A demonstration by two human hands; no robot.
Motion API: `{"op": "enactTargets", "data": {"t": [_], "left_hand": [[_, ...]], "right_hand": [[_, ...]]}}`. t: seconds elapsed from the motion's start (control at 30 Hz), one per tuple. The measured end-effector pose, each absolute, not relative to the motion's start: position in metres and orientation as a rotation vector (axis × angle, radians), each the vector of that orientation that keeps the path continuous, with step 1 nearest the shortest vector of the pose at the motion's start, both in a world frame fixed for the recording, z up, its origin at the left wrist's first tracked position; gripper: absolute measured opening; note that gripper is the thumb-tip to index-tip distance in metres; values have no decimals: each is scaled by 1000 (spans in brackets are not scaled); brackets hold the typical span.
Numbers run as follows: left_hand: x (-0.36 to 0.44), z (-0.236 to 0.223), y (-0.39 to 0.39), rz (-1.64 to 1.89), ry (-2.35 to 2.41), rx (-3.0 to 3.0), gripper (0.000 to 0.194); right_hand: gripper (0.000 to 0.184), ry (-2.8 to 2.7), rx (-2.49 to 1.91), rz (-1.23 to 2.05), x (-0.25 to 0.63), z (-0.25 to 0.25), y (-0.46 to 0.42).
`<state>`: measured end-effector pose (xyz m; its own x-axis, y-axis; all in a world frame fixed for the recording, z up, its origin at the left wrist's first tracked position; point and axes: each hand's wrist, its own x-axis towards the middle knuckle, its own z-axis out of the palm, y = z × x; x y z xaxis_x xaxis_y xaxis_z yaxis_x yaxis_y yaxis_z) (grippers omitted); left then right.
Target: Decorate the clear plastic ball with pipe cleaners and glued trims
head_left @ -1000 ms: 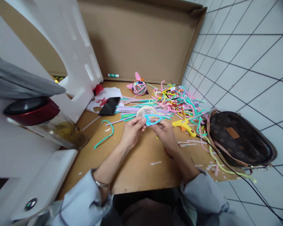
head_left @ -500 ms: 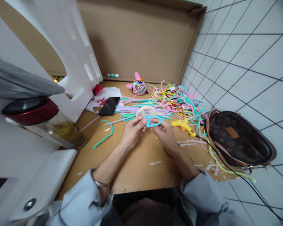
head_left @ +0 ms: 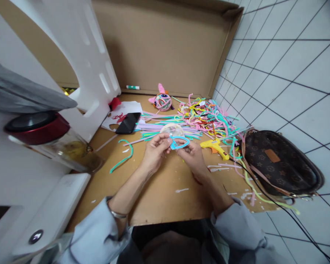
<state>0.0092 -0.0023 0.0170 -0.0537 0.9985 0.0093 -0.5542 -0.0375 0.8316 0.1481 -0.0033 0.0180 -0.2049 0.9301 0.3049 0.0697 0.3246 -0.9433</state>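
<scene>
Both hands meet over the middle of a cardboard sheet [head_left: 159, 198] on the floor. My left hand [head_left: 154, 152] pinches one end of a bent blue pipe cleaner loop [head_left: 179, 142]. My right hand [head_left: 193, 156] grips the loop's other side with curled fingers. Just behind the hands lies a round clear plastic ball [head_left: 172, 129] on a bundle of straight pastel pipe cleaners [head_left: 159, 126]. A tangled heap of coloured pipe cleaners [head_left: 206, 117] spreads to the right of it.
A yellow glue gun [head_left: 215, 146] lies right of my hands, its black cord trailing over the tiles. A brown patterned bag [head_left: 277, 163] sits at the right. A black phone [head_left: 128, 123], a decorated ball figure [head_left: 162, 101], a loose teal pipe cleaner [head_left: 123, 156] and a red-lidded jar [head_left: 52, 143] are around.
The blue loop has been squeezed flatter and narrower between the hands. The hands stay in the same spot; the view shifted very slightly.
</scene>
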Motion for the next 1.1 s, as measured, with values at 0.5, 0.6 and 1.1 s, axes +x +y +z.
{"op": "enactTargets", "data": {"t": [0.5,0.6,1.1], "left_hand": [[14,19,-9,1474,881,923,30],[15,19,-10,1477,871,961,30],[15,17,-10,1534,903,1022,27]], "right_hand": [[27,-1401,-999,1040,142,15,-5],[24,-1363,-1012,1034,142,14,-5],[26,-1359,-1005,1053,139,17,-8]]}}
